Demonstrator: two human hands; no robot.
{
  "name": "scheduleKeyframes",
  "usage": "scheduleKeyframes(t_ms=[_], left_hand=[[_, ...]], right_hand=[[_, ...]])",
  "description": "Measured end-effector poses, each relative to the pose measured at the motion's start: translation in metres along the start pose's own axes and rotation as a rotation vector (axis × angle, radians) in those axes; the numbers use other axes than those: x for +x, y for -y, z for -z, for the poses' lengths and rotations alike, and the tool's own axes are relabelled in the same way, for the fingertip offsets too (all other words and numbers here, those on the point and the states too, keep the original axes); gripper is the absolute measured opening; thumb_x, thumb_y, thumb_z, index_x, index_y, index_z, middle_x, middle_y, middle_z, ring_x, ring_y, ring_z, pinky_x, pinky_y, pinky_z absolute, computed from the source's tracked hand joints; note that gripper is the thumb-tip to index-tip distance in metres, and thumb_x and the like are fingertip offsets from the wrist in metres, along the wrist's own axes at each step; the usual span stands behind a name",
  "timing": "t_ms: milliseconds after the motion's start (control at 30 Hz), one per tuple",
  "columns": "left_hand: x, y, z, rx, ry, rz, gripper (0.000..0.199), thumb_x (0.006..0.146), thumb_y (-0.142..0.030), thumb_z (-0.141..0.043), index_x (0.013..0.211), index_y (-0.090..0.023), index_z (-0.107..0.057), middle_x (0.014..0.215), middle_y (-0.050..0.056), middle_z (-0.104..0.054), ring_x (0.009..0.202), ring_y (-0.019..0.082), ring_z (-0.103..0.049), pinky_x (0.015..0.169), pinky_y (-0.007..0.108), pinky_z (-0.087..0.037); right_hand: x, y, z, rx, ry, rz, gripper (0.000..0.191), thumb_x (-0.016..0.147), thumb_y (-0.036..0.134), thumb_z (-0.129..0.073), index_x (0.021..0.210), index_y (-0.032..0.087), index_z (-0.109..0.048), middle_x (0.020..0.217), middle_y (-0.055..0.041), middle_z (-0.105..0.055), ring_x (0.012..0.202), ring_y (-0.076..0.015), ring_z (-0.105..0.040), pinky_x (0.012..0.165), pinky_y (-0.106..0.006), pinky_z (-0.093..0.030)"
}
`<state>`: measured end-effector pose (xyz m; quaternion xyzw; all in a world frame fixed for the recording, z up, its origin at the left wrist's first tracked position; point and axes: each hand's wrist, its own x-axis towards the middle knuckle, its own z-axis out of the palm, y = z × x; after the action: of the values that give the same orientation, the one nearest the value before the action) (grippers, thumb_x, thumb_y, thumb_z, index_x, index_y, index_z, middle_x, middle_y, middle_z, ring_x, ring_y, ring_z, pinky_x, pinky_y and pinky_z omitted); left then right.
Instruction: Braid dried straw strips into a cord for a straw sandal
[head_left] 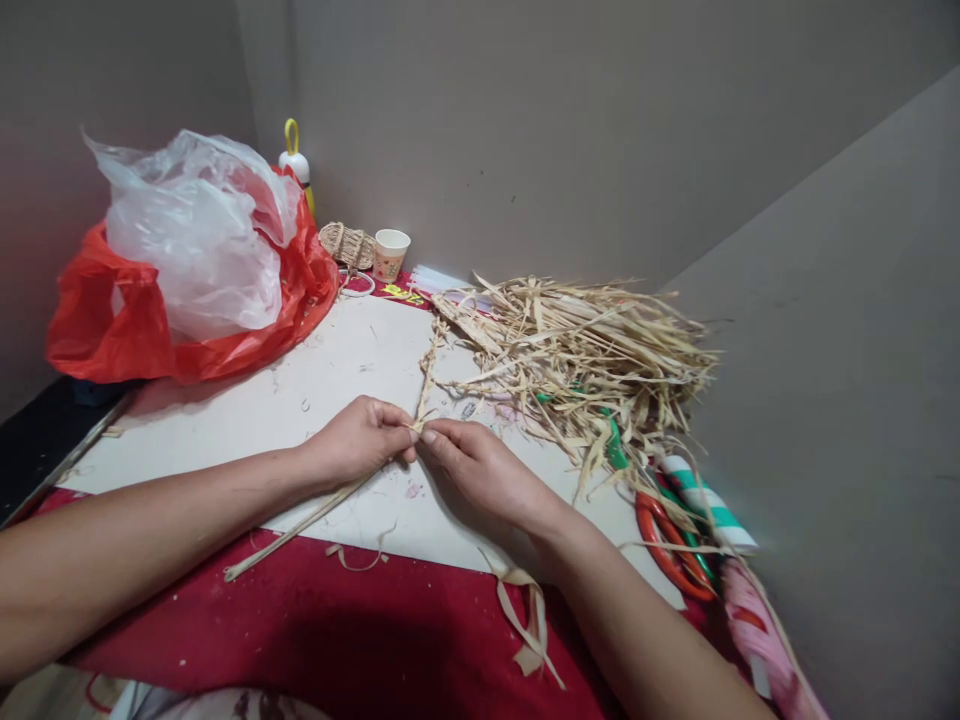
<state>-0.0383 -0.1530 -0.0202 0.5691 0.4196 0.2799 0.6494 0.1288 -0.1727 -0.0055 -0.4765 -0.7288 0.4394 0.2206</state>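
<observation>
My left hand (pixel 367 438) and my right hand (pixel 469 462) meet fingertip to fingertip near the middle of a white board. Both pinch the near end of a thin braided straw cord (pixel 427 378), which runs away from me toward a heap of dry straw. One long straw strand (pixel 296 530) comes out below my left hand and slants toward the board's near edge. The heap of dry straw (pixel 592 350) lies beyond my right hand, its strips loose and tangled.
A red plastic bag (pixel 112 310) with a clear bag (pixel 199 230) stands at left. Behind are a woven straw sole (pixel 347 245), a paper cup (pixel 391 255) and a bottle (pixel 295 165). Orange-handled scissors (pixel 660 550) lie at right. Straw scraps (pixel 531 620) rest on the red cloth (pixel 360 620).
</observation>
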Motion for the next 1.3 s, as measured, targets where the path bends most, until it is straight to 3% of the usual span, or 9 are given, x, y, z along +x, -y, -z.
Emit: scheduleKeyframes(t_ms=[100, 233, 467, 667, 800, 933, 1033, 1300], left_hand=[[0.000, -0.002, 0.001, 0.000, 0.038, -0.021, 0.016, 0.072, -0.018, -0.053, 0.061, -0.012, -0.063, 0.058, 0.000, -0.059, 0.055, 0.008, -0.047, 0.062, 0.022, -0.037], [0.000, -0.003, 0.002, 0.031, 0.048, -0.011, 0.017, 0.073, -0.019, -0.053, 0.063, -0.011, -0.064, 0.058, 0.000, -0.059, 0.056, 0.008, -0.047, 0.062, 0.022, -0.037], [-0.001, -0.009, 0.010, 0.137, 0.132, -0.009, 0.022, 0.077, -0.024, -0.051, 0.081, -0.012, -0.068, 0.058, -0.003, -0.054, 0.051, 0.007, -0.039, 0.051, 0.020, -0.030], [-0.005, -0.022, 0.018, 0.206, 0.247, 0.040, 0.025, 0.080, -0.025, -0.048, 0.084, -0.013, -0.070, 0.049, -0.006, -0.045, 0.041, 0.004, -0.028, 0.040, 0.019, -0.021], [-0.005, -0.022, 0.016, 0.123, 0.280, 0.158, 0.022, 0.079, -0.021, -0.045, 0.082, -0.013, -0.065, 0.046, -0.006, -0.045, 0.033, 0.005, -0.033, 0.034, 0.018, -0.023], [-0.002, -0.022, 0.013, 0.101, 0.268, 0.256, 0.017, 0.074, -0.015, -0.042, 0.072, -0.012, -0.059, 0.047, -0.001, -0.054, 0.032, 0.008, -0.044, 0.032, 0.017, -0.028], [-0.004, -0.023, 0.009, 0.102, 0.261, 0.261, 0.015, 0.073, -0.014, -0.042, 0.071, -0.012, -0.056, 0.048, 0.001, -0.057, 0.032, 0.009, -0.047, 0.031, 0.017, -0.031], [-0.017, -0.010, -0.013, 0.184, 0.108, 0.143, 0.014, 0.076, -0.014, -0.040, 0.087, -0.015, -0.049, 0.069, 0.002, -0.064, 0.039, 0.010, -0.054, 0.033, 0.018, -0.037]], right_hand=[[-0.003, 0.001, 0.002, -0.198, -0.047, 0.029, 0.031, 0.093, 0.030, -0.036, 0.079, 0.017, -0.060, 0.077, -0.0028, -0.061, 0.071, -0.0138, -0.053, 0.068, -0.025, -0.038], [-0.004, 0.001, 0.005, -0.283, -0.044, -0.003, 0.031, 0.092, 0.033, -0.037, 0.073, 0.017, -0.057, 0.068, -0.0011, -0.056, 0.063, -0.0127, -0.048, 0.062, -0.025, -0.034], [0.005, -0.007, 0.003, 0.187, -0.025, -0.142, 0.035, 0.085, 0.034, -0.045, 0.055, 0.018, -0.035, 0.049, 0.0059, -0.032, 0.045, -0.0067, -0.026, 0.044, -0.021, -0.023], [0.008, -0.008, -0.003, 0.612, 0.041, -0.364, 0.030, 0.079, 0.037, -0.052, 0.055, 0.018, -0.047, 0.038, 0.0095, -0.026, 0.032, -0.0046, -0.014, 0.034, -0.022, -0.008], [0.009, -0.007, -0.009, 0.579, -0.026, -0.357, 0.025, 0.074, 0.030, -0.053, 0.053, 0.016, -0.053, 0.036, 0.0089, -0.028, 0.032, -0.0039, -0.016, 0.035, -0.021, -0.009], [0.010, -0.008, -0.017, 0.395, -0.119, -0.289, 0.021, 0.071, 0.020, -0.050, 0.051, 0.015, -0.057, 0.035, 0.0074, -0.032, 0.034, -0.0041, -0.022, 0.039, -0.021, -0.017], [0.009, -0.007, -0.020, 0.424, -0.143, -0.269, 0.022, 0.070, 0.018, -0.048, 0.051, 0.015, -0.058, 0.034, 0.0075, -0.032, 0.035, -0.0050, -0.023, 0.041, -0.021, -0.019], [0.006, -0.008, -0.021, 0.614, 0.002, -0.219, 0.033, 0.078, 0.022, -0.043, 0.046, 0.016, -0.044, 0.036, 0.0058, -0.036, 0.033, -0.0046, -0.020, 0.036, -0.022, -0.011]])
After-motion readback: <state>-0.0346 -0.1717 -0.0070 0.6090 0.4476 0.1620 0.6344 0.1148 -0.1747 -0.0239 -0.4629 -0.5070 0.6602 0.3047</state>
